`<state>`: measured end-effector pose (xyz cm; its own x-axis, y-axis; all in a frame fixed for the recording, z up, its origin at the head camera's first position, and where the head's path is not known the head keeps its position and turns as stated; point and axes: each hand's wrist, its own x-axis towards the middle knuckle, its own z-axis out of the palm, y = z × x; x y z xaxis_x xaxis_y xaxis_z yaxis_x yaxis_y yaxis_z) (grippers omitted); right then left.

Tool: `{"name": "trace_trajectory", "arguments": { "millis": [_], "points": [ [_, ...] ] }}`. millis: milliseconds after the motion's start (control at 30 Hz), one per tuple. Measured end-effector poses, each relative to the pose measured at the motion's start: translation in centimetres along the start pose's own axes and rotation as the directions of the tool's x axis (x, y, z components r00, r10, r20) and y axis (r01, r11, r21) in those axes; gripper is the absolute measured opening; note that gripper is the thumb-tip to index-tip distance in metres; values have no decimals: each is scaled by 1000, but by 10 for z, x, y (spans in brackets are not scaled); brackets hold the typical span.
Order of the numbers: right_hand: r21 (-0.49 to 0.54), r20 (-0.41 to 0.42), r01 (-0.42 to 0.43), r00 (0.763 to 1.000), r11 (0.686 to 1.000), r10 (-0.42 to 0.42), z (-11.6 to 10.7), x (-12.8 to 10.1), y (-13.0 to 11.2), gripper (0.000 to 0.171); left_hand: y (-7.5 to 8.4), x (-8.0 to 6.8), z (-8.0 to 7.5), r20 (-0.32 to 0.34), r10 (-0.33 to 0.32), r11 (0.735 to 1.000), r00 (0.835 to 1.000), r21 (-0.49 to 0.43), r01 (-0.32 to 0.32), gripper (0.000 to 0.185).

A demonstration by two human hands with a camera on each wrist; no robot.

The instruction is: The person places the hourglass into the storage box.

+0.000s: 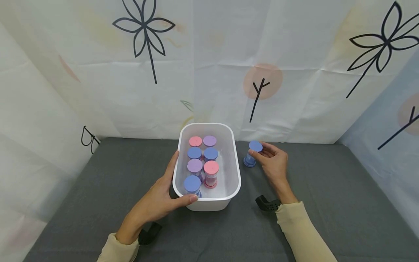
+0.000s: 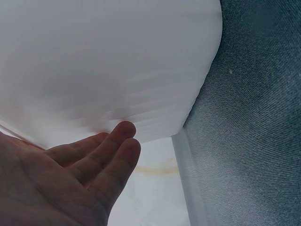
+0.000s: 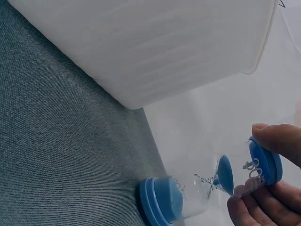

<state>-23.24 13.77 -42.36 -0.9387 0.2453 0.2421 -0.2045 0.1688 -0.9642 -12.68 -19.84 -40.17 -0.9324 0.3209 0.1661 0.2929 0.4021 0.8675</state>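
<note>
My right hand [image 1: 274,163] pinches the top cap of a blue sand timer [image 1: 250,160] just right of the white plastic bin [image 1: 235,182]. The timer is upright, its base at the grey cloth; the right wrist view shows blue sand [image 3: 225,173] inside the clear glass. My left hand [image 1: 157,198] holds the bin's near left corner, thumb over the front rim and fingers along the left side. In the left wrist view those fingers [image 2: 110,162] lie against the outer wall. Inside the bin stand several sand timers, among them a pink one [image 1: 211,168] and a purple one [image 1: 195,166].
Grey cloth [image 1: 327,189] covers the table. A white patterned curtain [image 1: 216,94] hangs right behind the bin, with more cloth at both sides. Black straps with camera mounts [image 1: 266,203] sit at the wrists.
</note>
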Motion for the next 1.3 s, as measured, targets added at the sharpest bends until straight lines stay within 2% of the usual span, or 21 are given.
{"name": "trace_trajectory", "arguments": {
  "millis": [367, 567, 833, 967, 1200, 1300],
  "points": [
    [49, 5, 9, 1000, 999, -10, -9, -5, -30, 47, 0, 1, 0, -2, -4, 1000, 1000, -3, 4, 120],
    [142, 20, 89, 996, 986, -92, -14, -10, -51, 45, 0, 0, 0, -6, -13, 1000, 1000, 6, 13, 120],
    [288, 38, 179, 980, 941, -198, -20, -21, -82, 42, 0, 0, 0, -7, -16, 1000, 1000, 10, 17, 120],
    [319, 67, 221, 965, 922, -255, -24, -28, -97, 44, 0, 0, 0, -9, -16, 1000, 1000, 15, 17, 120],
    [386, 152, 285, 919, 877, -365, -29, -43, -117, 47, -1, 0, 0, -4, -9, 1000, 1000, 11, 9, 120],
    [384, 195, 282, 906, 879, -376, -28, -49, -123, 47, -1, 0, 0, -5, -10, 1000, 1000, 11, 10, 120]
  ]
}}
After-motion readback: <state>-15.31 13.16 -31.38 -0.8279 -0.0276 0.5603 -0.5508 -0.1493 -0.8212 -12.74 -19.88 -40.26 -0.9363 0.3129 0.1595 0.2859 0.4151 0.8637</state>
